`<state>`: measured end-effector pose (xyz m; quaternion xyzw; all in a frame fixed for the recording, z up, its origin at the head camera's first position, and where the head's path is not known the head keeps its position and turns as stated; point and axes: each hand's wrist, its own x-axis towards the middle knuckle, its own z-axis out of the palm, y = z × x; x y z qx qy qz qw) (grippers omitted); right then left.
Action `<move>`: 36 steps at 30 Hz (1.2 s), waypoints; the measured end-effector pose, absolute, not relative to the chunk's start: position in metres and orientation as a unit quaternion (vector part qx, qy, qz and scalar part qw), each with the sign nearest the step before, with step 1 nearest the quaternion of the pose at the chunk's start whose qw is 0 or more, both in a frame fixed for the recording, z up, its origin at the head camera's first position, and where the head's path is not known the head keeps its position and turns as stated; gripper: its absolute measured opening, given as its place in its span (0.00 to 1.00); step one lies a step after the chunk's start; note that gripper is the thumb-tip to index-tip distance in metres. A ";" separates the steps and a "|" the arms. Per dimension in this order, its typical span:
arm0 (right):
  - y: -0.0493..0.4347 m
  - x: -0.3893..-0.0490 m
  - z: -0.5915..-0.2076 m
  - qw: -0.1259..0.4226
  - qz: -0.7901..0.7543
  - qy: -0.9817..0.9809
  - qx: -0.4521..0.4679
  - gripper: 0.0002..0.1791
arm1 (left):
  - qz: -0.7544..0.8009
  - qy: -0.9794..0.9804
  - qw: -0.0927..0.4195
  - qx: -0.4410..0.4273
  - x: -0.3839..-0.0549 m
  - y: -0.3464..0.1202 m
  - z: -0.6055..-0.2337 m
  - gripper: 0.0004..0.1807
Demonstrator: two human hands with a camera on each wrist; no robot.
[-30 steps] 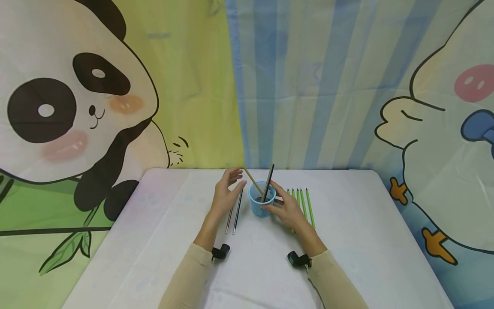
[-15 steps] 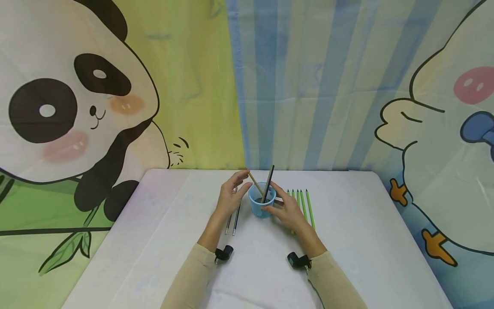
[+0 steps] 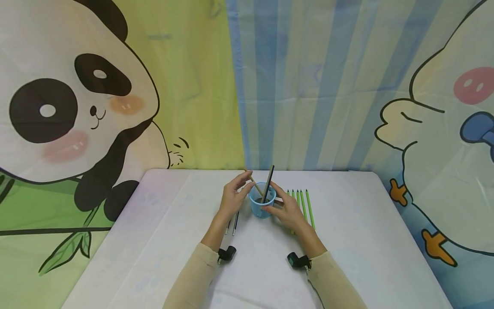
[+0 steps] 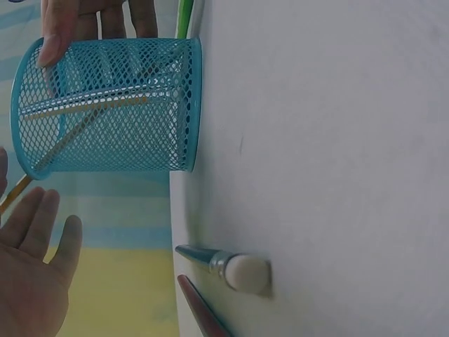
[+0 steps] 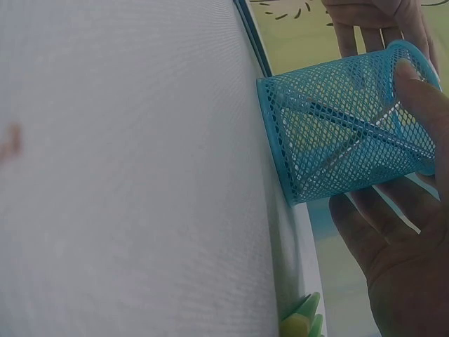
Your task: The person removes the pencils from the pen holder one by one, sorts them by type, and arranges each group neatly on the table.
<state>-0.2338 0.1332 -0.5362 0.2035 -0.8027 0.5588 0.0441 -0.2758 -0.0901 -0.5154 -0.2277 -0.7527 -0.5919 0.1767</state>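
Note:
A blue mesh pen holder (image 3: 262,209) stands upright on the table, holding a tan pencil (image 4: 15,193) that leans left and a dark pencil (image 3: 268,184) that leans right with a gold one beside it. My right hand (image 3: 287,208) grips the pen holder from its right side, thumb (image 5: 414,77) at the rim. Fingers of my left hand (image 3: 231,197) lie on either side of the tan pencil's upper part, outside the rim, loosely extended. Beneath that hand lie two dark eraser-tipped pencils (image 3: 236,224), partly hidden by it.
Several green pencils (image 3: 308,208) lie in a row just right of the pen holder, some partly behind my right hand. The white table (image 3: 370,257) ends at a printed curtain (image 3: 308,86) at the back. Each wrist carries a small black camera (image 3: 227,253).
My left hand has moved right, from beside the pen holder to the tan pencil's upper part, covering more of the dark pencils below. My right hand and the pen holder have stayed in place.

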 end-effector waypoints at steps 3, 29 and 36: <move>0.133 -0.234 -0.537 0.044 0.560 -0.802 0.204 0.49 | -0.591 -0.758 0.166 -0.218 -0.275 -0.089 -0.516 0.21; 0.134 -0.236 -0.539 0.047 0.571 -0.793 0.207 0.49 | -0.587 -0.760 0.179 -0.214 -0.274 -0.080 -0.521 0.19; 0.134 -0.235 -0.537 0.043 0.563 -0.800 0.201 0.49 | -0.596 -0.744 0.207 -0.220 -0.276 -0.076 -0.520 0.19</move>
